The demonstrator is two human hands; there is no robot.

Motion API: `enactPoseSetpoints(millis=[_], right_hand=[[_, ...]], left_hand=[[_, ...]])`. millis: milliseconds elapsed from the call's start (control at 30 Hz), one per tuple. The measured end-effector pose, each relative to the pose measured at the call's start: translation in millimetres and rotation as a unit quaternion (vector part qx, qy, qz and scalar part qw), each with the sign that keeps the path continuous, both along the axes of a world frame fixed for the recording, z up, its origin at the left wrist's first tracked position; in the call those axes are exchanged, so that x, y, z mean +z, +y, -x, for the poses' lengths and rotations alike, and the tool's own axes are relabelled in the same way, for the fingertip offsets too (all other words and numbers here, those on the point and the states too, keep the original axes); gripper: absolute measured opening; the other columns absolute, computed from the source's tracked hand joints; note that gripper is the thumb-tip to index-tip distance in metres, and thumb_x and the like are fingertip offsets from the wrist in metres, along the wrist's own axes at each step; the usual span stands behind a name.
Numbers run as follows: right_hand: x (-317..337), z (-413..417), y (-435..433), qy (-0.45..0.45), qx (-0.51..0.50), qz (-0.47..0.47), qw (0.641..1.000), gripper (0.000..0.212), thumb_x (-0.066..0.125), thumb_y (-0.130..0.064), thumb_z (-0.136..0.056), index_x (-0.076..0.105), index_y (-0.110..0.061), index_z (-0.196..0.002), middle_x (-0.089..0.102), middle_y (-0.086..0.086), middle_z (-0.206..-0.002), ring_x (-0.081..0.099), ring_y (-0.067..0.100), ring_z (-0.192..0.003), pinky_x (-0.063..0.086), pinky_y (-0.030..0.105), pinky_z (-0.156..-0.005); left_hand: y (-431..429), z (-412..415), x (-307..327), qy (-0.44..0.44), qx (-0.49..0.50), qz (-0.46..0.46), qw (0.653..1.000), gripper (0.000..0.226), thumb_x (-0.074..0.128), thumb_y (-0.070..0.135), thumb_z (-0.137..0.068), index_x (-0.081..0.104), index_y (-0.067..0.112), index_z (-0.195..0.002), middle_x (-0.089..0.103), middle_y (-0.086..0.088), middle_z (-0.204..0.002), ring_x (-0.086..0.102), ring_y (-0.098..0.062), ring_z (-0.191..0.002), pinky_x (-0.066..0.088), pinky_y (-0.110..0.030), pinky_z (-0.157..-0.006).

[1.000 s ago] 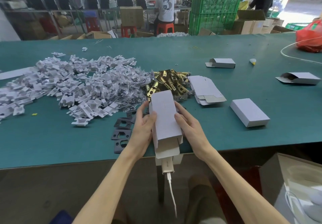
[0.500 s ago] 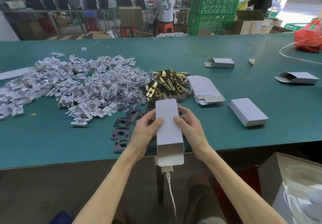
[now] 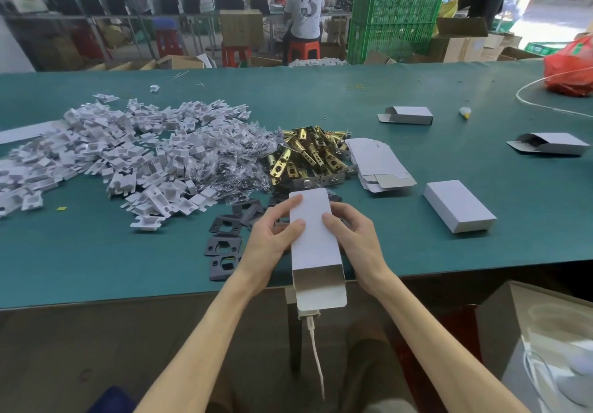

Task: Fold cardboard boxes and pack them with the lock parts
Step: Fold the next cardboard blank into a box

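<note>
Gripping a white cardboard box (image 3: 314,236) from both sides, the left hand (image 3: 269,239) lays its thumb and forefinger on the top face with the remaining fingers curled down the left wall, and the right hand (image 3: 353,239) mirrors it, thumb pressed on top and fingers bent along the right wall. Both hands are partly closed around the box and carry nothing else. The box is long and narrow and is held just above the near edge of the green table (image 3: 96,268). Its far end looks closed, while its near end gapes open, showing a greyish inside, with the tuck flap sticking out toward the person beyond the table edge. Just left of the hands lie dark strike plates (image 3: 224,242). Farther off sits a heap of brass latches (image 3: 305,159), with a stack of flat box blanks (image 3: 378,165) to its right and a spread of white plastic inserts (image 3: 112,156) to its left. A closed white box (image 3: 459,210) rests on the table to the right.
</note>
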State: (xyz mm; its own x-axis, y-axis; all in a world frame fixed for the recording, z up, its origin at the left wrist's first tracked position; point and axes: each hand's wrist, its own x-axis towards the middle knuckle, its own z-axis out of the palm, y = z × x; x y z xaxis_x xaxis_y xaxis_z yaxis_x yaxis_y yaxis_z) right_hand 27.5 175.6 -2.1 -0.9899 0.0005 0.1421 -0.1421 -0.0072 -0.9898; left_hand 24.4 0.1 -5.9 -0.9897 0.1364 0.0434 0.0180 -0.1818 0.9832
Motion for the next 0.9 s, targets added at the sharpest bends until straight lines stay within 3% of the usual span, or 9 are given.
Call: enactPoseSetpoints(millis=[167, 300, 467, 667, 800, 900], right_hand=[[1.5, -1.1, -0.2, 0.002, -0.008, -0.001, 1.0, 0.022, 0.068, -0.029, -0.096, 0.063, -0.031, -0.118, 0.07, -0.014, -0.109, 0.069, 0.009, -0.1, 0.057, 0.02, -0.072], [4.4, -2.9, 0.0, 0.01, -0.001, 0.016, 1.0, 0.051, 0.069, -0.028, -0.096, 0.048, -0.033, -0.143, 0.067, 0.001, -0.113, 0.072, 0.016, -0.095, 0.061, 0.029, -0.071], [3.9, -3.5, 1.4, 0.018, 0.006, 0.017, 1.0, 0.032, 0.067, -0.021, -0.098, 0.065, -0.025, -0.129, 0.066, 0.007, -0.112, 0.07, 0.01, -0.081, 0.056, 0.023, -0.063], [2.0, -2.5, 4.2, -0.002, -0.009, 0.007, 1.0, 0.027, 0.071, -0.025, -0.095, 0.069, -0.023, -0.122, 0.072, -0.016, -0.103, 0.072, 0.012, -0.088, 0.056, 0.022, -0.063], [1.7, -3.1, 3.4, 0.005, -0.001, 0.0, 1.0, 0.028, 0.071, -0.028, -0.095, 0.067, -0.026, -0.122, 0.065, 0.0, -0.119, 0.073, 0.021, -0.087, 0.06, 0.031, -0.066], [3.3, -4.0, 4.5, 0.001, 0.006, 0.019, 1.0, 0.028, 0.071, -0.027, -0.094, 0.069, -0.025, -0.122, 0.06, 0.01, -0.126, 0.074, 0.024, -0.087, 0.059, 0.029, -0.065]], left_hand=[[-0.3, -0.4, 0.5, -0.003, -0.001, 0.0, 1.0, 0.045, 0.071, 0.016, -0.098, 0.062, 0.029, -0.14, 0.068, -0.013, -0.132, 0.07, -0.039, -0.112, 0.062, -0.048, -0.088], [-1.6, -0.7, 1.5, -0.001, -0.005, -0.014, 1.0, 0.048, 0.077, 0.017, -0.093, 0.065, 0.032, -0.137, 0.069, -0.009, -0.132, 0.071, -0.034, -0.11, 0.063, -0.046, -0.088], [-1.9, 1.1, 0.6, -0.01, -0.011, -0.031, 0.999, 0.049, 0.078, 0.022, -0.086, 0.068, 0.028, -0.133, 0.073, -0.009, -0.126, 0.07, -0.029, -0.11, 0.06, -0.049, -0.095], [1.1, 2.9, -2.8, -0.012, -0.004, -0.016, 1.0, 0.052, 0.078, 0.024, -0.084, 0.064, 0.017, -0.133, 0.075, -0.009, -0.122, 0.071, -0.027, -0.113, 0.059, -0.042, -0.094], [3.3, 2.4, -1.6, -0.01, 0.001, -0.003, 1.0, 0.05, 0.078, 0.028, -0.084, 0.064, 0.018, -0.131, 0.075, -0.005, -0.121, 0.072, -0.024, -0.11, 0.061, -0.035, -0.086], [3.2, 1.5, -1.5, -0.013, 0.001, 0.012, 1.0, 0.051, 0.08, 0.035, -0.083, 0.064, 0.02, -0.128, 0.075, -0.003, -0.119, 0.073, -0.025, -0.109, 0.062, -0.036, -0.084]])
